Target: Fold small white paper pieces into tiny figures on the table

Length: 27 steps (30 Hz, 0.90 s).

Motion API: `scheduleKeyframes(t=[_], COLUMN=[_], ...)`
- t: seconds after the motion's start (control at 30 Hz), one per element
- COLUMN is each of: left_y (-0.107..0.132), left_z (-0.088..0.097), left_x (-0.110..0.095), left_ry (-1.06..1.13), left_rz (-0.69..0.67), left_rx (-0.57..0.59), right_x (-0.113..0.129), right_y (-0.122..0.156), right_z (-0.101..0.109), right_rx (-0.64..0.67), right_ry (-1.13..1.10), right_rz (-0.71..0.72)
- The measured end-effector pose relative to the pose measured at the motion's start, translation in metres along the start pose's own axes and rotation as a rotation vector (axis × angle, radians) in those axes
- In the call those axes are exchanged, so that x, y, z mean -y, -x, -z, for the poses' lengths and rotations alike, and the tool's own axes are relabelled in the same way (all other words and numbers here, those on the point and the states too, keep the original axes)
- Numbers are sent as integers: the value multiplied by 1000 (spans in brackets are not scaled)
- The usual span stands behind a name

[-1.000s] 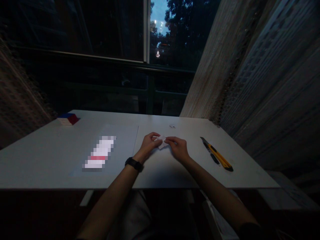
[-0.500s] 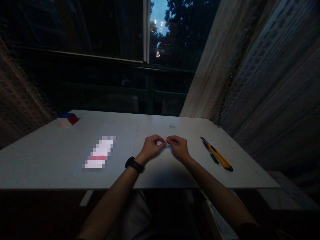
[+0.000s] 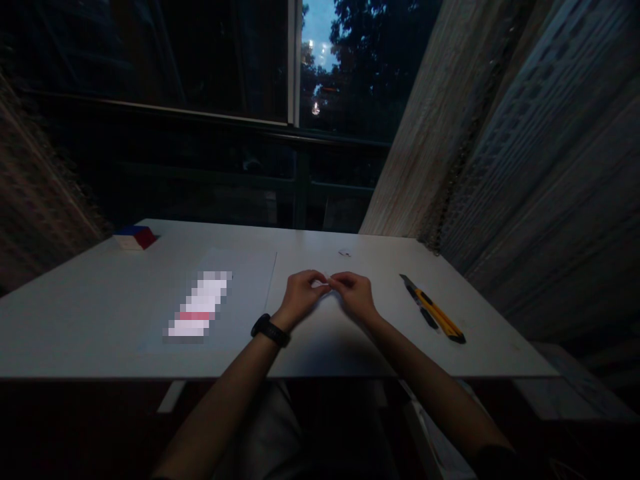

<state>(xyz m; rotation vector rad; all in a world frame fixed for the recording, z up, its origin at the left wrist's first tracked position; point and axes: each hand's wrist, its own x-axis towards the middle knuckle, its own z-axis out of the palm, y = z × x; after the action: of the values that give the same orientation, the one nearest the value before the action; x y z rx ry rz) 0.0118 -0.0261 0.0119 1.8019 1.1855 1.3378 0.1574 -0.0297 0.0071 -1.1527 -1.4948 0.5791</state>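
Note:
Over the middle of the white table, my left hand (image 3: 301, 291) and my right hand (image 3: 354, 293) meet at the fingertips. Both are closed in a pinch on a small white piece (image 3: 327, 276) that looks like paper; the fingers cover most of it. A black watch sits on my left wrist. Just beyond the hands lies a small white scrap (image 3: 345, 253). To the right of my right hand rests a yellow and black utility knife (image 3: 440, 315), with a slim black and grey tool (image 3: 423, 308), perhaps a pen, alongside it.
A pale sheet of paper (image 3: 253, 287) lies left of my hands, with a bright, pixelated phone-like rectangle (image 3: 203, 297) on it. At the far left corner stands a block with blue, red and white faces (image 3: 136, 238). Curtains (image 3: 415, 133) and a dark window border the table (image 3: 320, 353).
My right hand has shifted slightly left, and its fingertips now overlap those of my left hand. My left hand stays almost in place. The things on the table have not moved.

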Motion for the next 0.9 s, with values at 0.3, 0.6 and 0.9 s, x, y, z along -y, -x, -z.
scheduleKeyframes(t=[0.3, 0.6, 0.9], left_y=[2, 1, -3], left_z=[-2, 0, -3], left_x=[1, -3, 10], left_ry=[-44, 30, 135], left_rz=[-82, 46, 100], left_rx=[-63, -136, -113], right_x=[10, 3, 4], right_y=[2, 0, -2], right_z=[-5, -14, -18], right_rx=[-85, -131, -153], right_ry=[-52, -245, -239], right_rz=[-80, -195, -178])
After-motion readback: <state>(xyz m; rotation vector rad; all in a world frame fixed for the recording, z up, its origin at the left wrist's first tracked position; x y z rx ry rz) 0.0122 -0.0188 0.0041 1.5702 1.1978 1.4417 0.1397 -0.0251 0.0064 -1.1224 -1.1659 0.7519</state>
